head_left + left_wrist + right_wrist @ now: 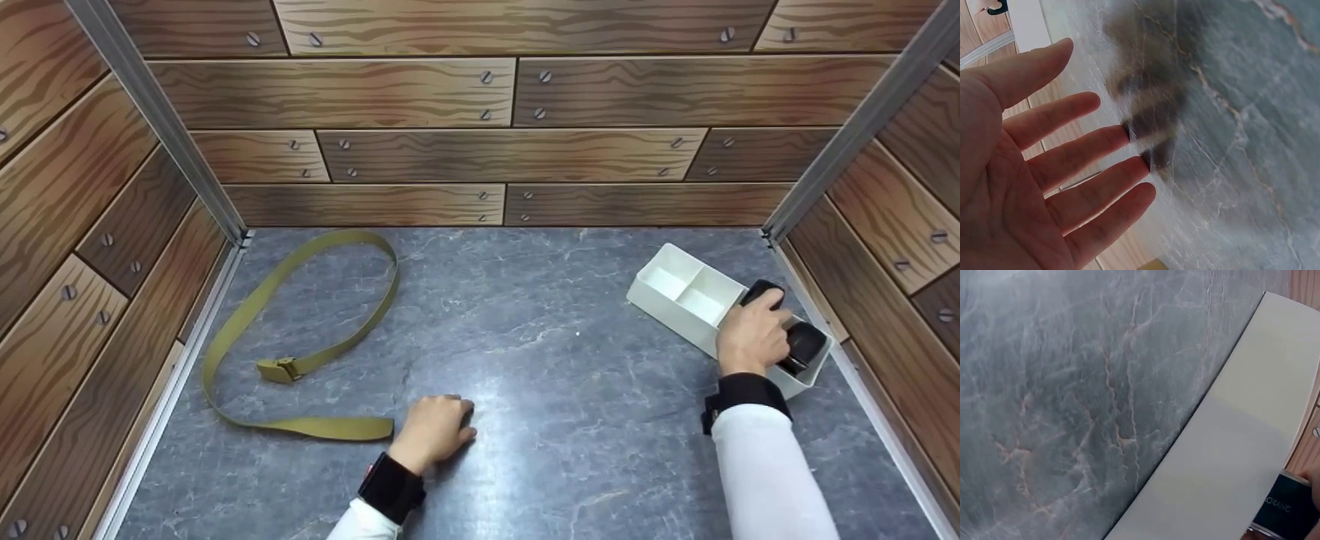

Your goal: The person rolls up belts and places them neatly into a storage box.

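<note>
My right hand [752, 334] reaches into the right part of a white divided box [679, 311] and grips a black item [763, 291]. In the right wrist view, pale lettering shows on this dark item [1286, 506], with fingers at its side; the hand hides much of it, and I cannot tell its kind. A rounded black thing [805, 343] lies in the box, right of the hand. My left hand [433, 427] rests low over the table with fingers relaxed and nothing in them; the left wrist view shows its extended fingers [1089, 194].
An olive webbing belt [225, 330] lies looped on the left of the grey marbled table [525, 300]. Its buckle [279, 369] sits inside the loop, and the strap's end is close to my left hand. Wood-patterned walls [420, 154] with metal corner rails enclose three sides.
</note>
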Motion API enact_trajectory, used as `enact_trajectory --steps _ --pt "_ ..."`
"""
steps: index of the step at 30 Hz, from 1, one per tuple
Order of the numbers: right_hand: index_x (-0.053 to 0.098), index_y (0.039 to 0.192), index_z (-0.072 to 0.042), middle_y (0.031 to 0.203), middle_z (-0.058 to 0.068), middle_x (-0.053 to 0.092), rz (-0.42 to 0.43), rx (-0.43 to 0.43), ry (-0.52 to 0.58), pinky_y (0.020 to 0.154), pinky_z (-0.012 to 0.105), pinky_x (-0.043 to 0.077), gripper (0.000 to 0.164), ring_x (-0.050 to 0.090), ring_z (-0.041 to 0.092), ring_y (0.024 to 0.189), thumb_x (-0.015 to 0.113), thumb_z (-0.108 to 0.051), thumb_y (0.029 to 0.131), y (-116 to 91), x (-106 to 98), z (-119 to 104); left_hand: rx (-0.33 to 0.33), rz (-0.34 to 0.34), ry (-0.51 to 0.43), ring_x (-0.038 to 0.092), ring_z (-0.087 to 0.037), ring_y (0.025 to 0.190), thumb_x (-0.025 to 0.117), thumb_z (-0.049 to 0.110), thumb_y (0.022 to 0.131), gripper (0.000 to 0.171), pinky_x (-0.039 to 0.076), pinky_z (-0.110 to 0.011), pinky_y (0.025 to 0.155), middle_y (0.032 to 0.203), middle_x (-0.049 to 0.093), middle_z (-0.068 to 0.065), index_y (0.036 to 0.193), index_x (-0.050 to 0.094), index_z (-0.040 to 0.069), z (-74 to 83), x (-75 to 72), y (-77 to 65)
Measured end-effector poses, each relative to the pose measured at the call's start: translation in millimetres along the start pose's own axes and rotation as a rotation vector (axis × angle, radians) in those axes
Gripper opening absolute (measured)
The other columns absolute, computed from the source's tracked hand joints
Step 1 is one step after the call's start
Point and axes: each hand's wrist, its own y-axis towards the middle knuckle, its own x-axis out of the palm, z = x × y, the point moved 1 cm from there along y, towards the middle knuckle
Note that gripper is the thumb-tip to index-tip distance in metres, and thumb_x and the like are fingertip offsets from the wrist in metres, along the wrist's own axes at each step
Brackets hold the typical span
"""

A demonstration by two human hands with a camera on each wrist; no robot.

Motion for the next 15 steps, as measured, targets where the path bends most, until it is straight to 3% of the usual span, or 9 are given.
enact_trajectory --steps 8,15 --pt "0.027 0.130 0.005 0.115 0.044 0.044 -0.044 -0.028 0.019 0.073 0.071 0.044 0.043 0.054 0.064 0.095 0.045 -0.019 0.099 -6 7 10 -0.021 -0.033 -0.010 0.067 -0.030 0.078 0.076 0.036 0.083 0.028 0.053 -0.045 0.064 0.088 0.069 -0.003 0.098 0.072 0.014 -0.1 1.0 0.0" --pt "0.029 0.133 0.009 0.121 0.044 0.038 -0.088 -0.058 0.022 0.074 0.070 0.044 0.054 0.051 0.062 0.099 0.050 -0.025 0.096 -12 3 7 -0.021 -0.015 -0.009 0.067 -0.030 0.076 0.077 0.036 0.082 0.025 0.052 -0.045 0.061 0.084 0.068 -0.002 0.093 0.071 0.014 -2.5 1.0 -0.3"
